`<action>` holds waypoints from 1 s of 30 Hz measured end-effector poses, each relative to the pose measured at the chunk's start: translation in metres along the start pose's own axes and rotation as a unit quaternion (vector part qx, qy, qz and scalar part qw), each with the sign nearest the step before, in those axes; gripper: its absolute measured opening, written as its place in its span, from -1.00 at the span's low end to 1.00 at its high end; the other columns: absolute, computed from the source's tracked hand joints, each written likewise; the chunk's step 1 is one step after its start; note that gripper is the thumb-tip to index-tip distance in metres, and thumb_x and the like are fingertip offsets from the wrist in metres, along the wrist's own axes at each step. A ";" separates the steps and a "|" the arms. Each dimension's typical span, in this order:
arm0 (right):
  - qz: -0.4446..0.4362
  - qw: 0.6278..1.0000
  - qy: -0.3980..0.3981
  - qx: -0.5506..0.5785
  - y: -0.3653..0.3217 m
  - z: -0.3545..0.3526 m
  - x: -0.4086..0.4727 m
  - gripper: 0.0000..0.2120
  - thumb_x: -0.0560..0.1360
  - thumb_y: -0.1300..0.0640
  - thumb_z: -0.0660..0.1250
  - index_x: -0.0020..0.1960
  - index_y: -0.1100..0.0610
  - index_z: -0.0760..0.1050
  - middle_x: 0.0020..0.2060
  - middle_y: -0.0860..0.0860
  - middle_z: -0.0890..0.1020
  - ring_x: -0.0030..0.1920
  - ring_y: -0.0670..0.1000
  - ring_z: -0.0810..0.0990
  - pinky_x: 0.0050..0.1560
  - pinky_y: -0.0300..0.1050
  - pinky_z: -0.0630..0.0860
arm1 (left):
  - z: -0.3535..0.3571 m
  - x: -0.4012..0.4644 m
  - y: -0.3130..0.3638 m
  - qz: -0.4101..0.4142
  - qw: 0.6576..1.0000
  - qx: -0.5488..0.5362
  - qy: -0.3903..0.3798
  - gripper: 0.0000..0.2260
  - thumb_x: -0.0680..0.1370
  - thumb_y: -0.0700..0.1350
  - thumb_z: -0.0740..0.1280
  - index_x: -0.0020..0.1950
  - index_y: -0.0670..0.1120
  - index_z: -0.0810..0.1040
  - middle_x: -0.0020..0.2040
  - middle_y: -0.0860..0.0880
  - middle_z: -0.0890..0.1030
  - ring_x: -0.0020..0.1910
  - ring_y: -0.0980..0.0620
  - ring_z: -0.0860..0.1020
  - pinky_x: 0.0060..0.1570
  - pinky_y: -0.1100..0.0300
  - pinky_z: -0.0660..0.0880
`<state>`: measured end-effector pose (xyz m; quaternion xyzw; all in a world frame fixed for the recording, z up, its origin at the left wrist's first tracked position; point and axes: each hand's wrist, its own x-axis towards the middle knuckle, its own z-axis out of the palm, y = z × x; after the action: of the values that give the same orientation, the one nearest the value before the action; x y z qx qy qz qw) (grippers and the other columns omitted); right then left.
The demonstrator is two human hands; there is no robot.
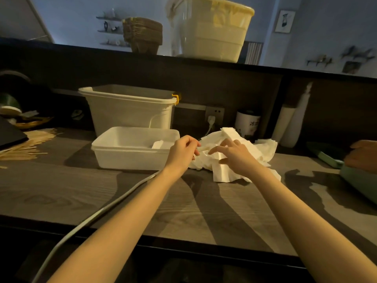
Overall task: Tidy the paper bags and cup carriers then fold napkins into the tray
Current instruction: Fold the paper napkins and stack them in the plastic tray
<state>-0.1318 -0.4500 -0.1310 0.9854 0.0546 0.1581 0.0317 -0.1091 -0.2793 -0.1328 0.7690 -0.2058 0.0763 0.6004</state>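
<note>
1. Head view: both hands work in the loose heap of white napkins (240, 148) on the table (81, 193). The left hand (182, 151) has its fingers curled, pinching an edge of a napkin at the heap's left side. The right hand (232, 155) lies on top with fingers spread and fairly straight, pressing the paper flat, apparently to steady a sheet while the other hand lifts an edge for a fold.
2. The shallow white tray (130, 149) sits just left of the left hand, close enough to drop folded pieces in without reaching; one folded napkin (161, 144) already lies in its near-right corner.
3. Beyond the tray stands a tall white bin (130, 111). On the shelf above the hands are stacked brown cup carriers (143, 34), seemingly tidied already, beside a large tub (212, 29).
4. A grey cable (98, 213) trails under the left forearm.
</note>
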 end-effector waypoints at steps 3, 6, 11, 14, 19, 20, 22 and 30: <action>-0.014 0.999 -0.029 -0.006 -0.001 0.004 0.009 -0.70 0.52 0.06 0.34 0.23 -0.15 0.49 0.31 0.00 0.36 0.31 0.08 0.28 0.31 -0.05 0.24 | 0.001 0.003 -0.003 -0.003 1.000 -0.002 0.003 -0.82 0.63 -0.15 0.12 -0.07 -0.10 0.49 -0.28 0.02 0.50 -0.32 0.14 0.46 -0.40 0.45 0.35; -0.016 0.999 -0.036 -0.001 0.001 0.004 0.012 -0.81 0.50 0.05 0.36 0.11 -0.06 0.56 0.28 -0.01 0.40 0.29 0.08 0.28 0.29 -0.04 0.24 | 0.002 0.005 -0.004 -0.007 1.000 -0.005 -0.001 -0.82 0.63 -0.15 0.12 -0.06 -0.11 0.49 -0.27 0.02 0.51 -0.31 0.13 0.47 -0.38 0.43 0.37; 0.027 0.986 0.035 0.162 0.009 -0.008 0.011 -0.87 0.53 0.15 0.32 0.06 0.08 0.56 0.15 0.03 0.56 0.16 0.04 0.49 0.15 -0.14 0.41 | 0.005 0.008 -0.002 -0.019 0.999 -0.051 0.000 -0.87 0.62 -0.14 0.14 -0.02 -0.08 0.47 -0.15 -0.01 0.55 -0.16 0.10 0.51 -0.20 0.33 0.47; 0.061 0.947 0.109 0.297 0.012 -0.021 0.008 -0.89 0.55 0.17 0.28 0.06 0.14 0.52 0.01 0.02 0.58 0.04 0.00 0.54 0.02 -0.18 0.44 | 0.014 0.011 0.001 -0.025 0.996 -0.085 -0.008 -0.83 0.61 -0.09 0.18 0.17 -0.07 0.45 0.07 0.00 0.52 0.07 0.07 0.49 0.02 0.24 0.44; 0.119 0.865 0.212 0.440 0.008 -0.024 0.008 -0.94 0.56 0.14 0.27 0.02 0.11 0.47 -0.09 -0.02 0.55 -0.04 0.00 0.56 -0.21 -0.21 0.56 | 0.030 0.014 0.005 -0.062 0.989 -0.119 -0.064 -0.65 0.58 0.01 0.24 0.33 -0.07 0.36 0.08 0.09 0.45 0.03 0.17 0.44 -0.09 0.37 0.40; 0.129 0.855 0.215 0.454 0.007 -0.022 0.008 -0.93 0.56 0.13 0.27 0.02 0.10 0.45 -0.08 -0.02 0.54 -0.05 0.00 0.56 -0.28 -0.22 0.57 | 0.033 0.014 0.004 -0.068 0.988 -0.119 -0.074 -0.67 0.57 0.00 0.26 0.30 -0.05 0.37 0.04 0.10 0.45 -0.03 0.19 0.44 -0.18 0.40 0.41; 0.142 0.848 0.219 0.461 0.005 -0.015 0.010 -0.91 0.55 0.11 0.27 0.03 0.10 0.44 -0.06 0.00 0.55 -0.07 -0.02 0.57 -0.36 -0.25 0.56 | 0.037 0.015 0.002 -0.079 0.987 -0.114 -0.086 -0.70 0.55 -0.02 0.29 0.25 -0.03 0.38 -0.01 0.11 0.47 -0.08 0.19 0.46 -0.25 0.38 0.43; 0.136 0.835 0.274 0.456 0.003 0.009 0.009 -0.95 0.57 0.12 0.25 0.02 0.04 0.44 -0.17 -0.13 0.56 -0.19 -0.16 0.56 -0.31 -0.40 0.48 | 0.044 0.020 -0.010 -0.081 0.993 -0.081 -0.035 -0.67 0.57 -0.02 0.27 0.31 -0.07 0.38 0.08 0.02 0.47 0.03 0.10 0.44 -0.20 0.28 0.41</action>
<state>-0.1199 -0.4519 -0.1361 0.8019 -0.0081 0.3817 -0.4596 -0.0925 -0.3242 -0.1463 0.7343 -0.1692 -0.0163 0.6572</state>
